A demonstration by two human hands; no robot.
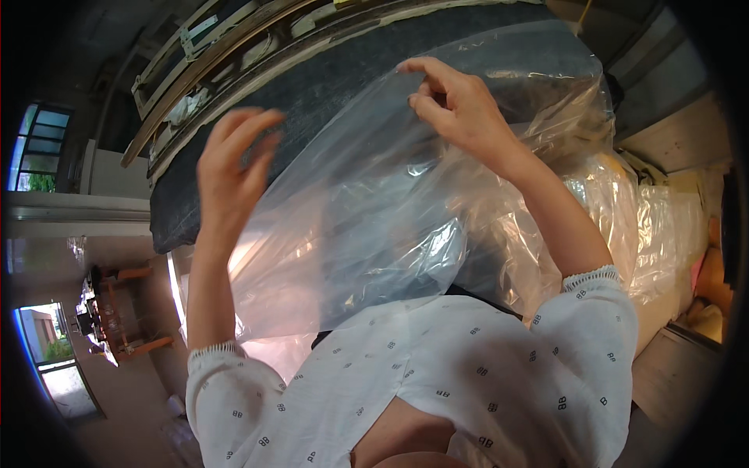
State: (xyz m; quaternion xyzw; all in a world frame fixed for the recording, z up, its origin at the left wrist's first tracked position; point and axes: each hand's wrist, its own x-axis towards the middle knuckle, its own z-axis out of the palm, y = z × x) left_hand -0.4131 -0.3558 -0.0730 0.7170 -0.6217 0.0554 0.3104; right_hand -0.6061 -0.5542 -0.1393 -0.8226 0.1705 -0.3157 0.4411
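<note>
A large sheet of clear plastic film (367,210) spreads from the dark-covered table toward my front, wrinkled and shiny. My left hand (234,168) is raised beside the film's left edge, its fingers bent but apart. Nothing shows between them, and they are slightly blurred. My right hand (464,109) hovers over or rests on the far part of the film; I cannot tell if it touches. Its index finger reaches out to the film's edge, the thumb is bent below, and a gap shows between the two.
A dark grey cloth-like cover (335,93) lies on the table under the film. Along the far side runs a wooden and metal frame (211,70). More clear plastic (659,234) is heaped at the right. A brown wooden stand (117,312) is at the left, near windows.
</note>
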